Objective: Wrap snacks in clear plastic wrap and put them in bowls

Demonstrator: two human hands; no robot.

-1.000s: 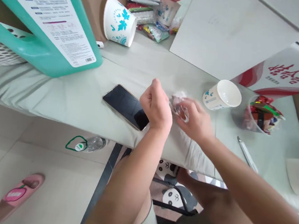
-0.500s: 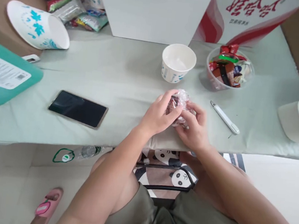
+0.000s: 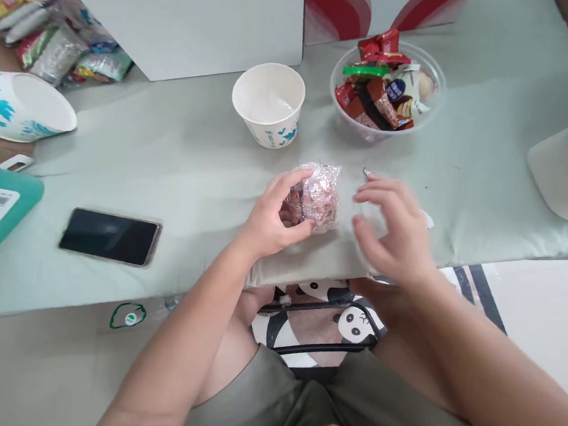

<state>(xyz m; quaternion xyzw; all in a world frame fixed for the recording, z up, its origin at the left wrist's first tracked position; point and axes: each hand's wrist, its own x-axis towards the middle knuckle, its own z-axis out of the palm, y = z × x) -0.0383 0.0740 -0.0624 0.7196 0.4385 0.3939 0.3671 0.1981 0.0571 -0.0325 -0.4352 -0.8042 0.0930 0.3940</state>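
A clear plastic-wrapped bundle (image 3: 318, 199) with pinkish and dark contents rests on the cloth-covered table (image 3: 193, 157) near its front edge. My left hand (image 3: 276, 215) is wrapped round the bundle's left side, thumb in front and fingers behind. To the right of it, apart from the bundle, my right hand (image 3: 396, 227) is spread and slightly blurred, holding nothing. Under and behind that hand lies a white pen-like cutter (image 3: 428, 219), mostly hidden, with its tip showing by the fingertips. A white paper cup (image 3: 269, 104) stands behind the bundle.
Behind on the right is a clear bowl (image 3: 437, 114) of wrapped snacks. A phone (image 3: 111, 235) lies at the left, near a green container (image 3: 24, 195) and a tipped cup (image 3: 37, 109). A white tub (image 3: 550, 165) stands far right, a white box (image 3: 192, 17) at the back.
My right hand has let go of the bundle, moved right over the cutter and spread its fingers. My left hand still holds the bundle. The camera view has shifted and turned.
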